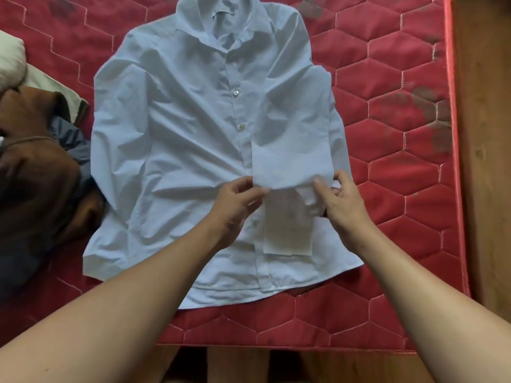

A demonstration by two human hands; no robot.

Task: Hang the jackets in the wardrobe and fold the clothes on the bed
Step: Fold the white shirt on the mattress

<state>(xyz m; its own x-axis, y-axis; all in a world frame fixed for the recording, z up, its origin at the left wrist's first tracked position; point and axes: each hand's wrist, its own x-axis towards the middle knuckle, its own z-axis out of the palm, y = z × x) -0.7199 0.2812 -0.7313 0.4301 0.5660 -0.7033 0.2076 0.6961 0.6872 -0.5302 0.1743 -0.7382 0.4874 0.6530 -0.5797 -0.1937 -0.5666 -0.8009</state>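
The shirt lies flat on the red bed. The left hand and right hand pinch its folded sleeve. Brown clothes (a pillow behind them) crowd its left edge.

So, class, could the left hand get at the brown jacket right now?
Probably yes: only flat shirt lies between the left hand and the brown jacket, though it must release the folded sleeve first.

The shirt is thin, matt, creased cotton-like cloth with glossy pearly buttons. The mattress is quilted red cloth with a satin sheen. At 3 o'clock, smooth wood.
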